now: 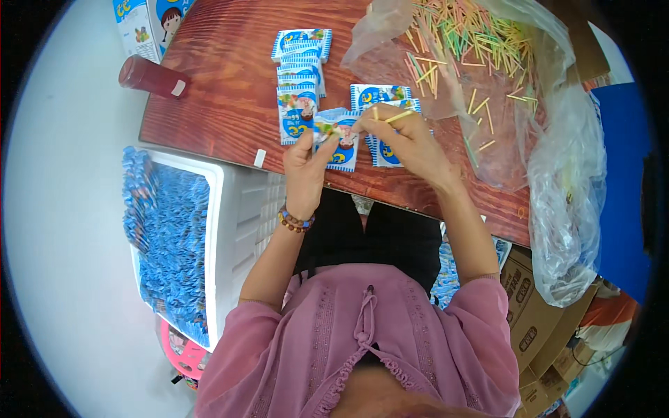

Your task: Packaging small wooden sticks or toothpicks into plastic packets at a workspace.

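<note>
The right hand's fingers [376,124] pinch a thin yellow plastic stick [398,116] against a small blue-and-white printed sachet [339,143], which the left hand [306,167] grips closed near the worktop's [209,104] front edge. A row of similar sachets [300,76] already lies behind; many coloured sticks [474,35] remain in the clear bag. Both wrists are raised, forearms converging.

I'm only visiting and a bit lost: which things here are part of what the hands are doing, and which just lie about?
In use: left hand, right hand, blue-and-white packet, yellow stick, packets on the table, bag of coloured sticks, crate of packets.

Lying about: red bottle, cardboard boxes.
</note>
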### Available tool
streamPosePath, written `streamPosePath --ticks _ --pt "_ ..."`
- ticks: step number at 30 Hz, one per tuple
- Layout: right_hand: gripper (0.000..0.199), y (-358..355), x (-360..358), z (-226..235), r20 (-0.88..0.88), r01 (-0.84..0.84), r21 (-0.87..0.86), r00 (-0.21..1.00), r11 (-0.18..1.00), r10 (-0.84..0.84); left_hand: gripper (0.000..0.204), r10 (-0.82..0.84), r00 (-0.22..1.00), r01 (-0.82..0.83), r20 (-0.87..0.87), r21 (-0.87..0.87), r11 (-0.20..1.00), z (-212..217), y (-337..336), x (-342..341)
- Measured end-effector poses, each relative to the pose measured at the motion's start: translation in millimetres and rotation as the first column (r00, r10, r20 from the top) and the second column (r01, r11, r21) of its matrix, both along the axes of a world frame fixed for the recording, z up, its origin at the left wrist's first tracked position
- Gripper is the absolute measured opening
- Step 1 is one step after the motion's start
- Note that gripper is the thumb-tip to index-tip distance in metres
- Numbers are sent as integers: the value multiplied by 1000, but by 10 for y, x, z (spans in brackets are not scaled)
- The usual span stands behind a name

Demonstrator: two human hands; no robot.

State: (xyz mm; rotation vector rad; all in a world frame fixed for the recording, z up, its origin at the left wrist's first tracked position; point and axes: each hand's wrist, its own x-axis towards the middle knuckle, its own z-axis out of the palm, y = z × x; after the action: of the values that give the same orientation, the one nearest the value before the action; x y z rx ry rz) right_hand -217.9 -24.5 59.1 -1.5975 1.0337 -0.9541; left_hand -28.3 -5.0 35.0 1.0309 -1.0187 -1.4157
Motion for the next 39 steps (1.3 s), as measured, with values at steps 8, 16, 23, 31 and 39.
streamPosePath --ticks 8,16,23,31,39 --pt "26 -176 500 -91 -31 -9 36 999 999 10 17 226 972 -225 67 -32 974 -92 28 415" --pt "25 -375 655 -159 -200 10 -96 979 995 -29 31 385 690 -203 612 -347 916 -248 -183 566" --pt "24 -372 -222 -132 -354 299 -401 821 866 -448 34 555 549 -206 625 -543 814 -92 -59 429" --pt "32 -443 -1649 -141 -604 543 -459 390 703 -695 38 260 555 320 790 -491 810 -73 -36 -503" --pt "22 134 -1122 -97 -239 552 -464 675 693 -698 26 303 449 350 841 -478 806 -214 -263 -513"
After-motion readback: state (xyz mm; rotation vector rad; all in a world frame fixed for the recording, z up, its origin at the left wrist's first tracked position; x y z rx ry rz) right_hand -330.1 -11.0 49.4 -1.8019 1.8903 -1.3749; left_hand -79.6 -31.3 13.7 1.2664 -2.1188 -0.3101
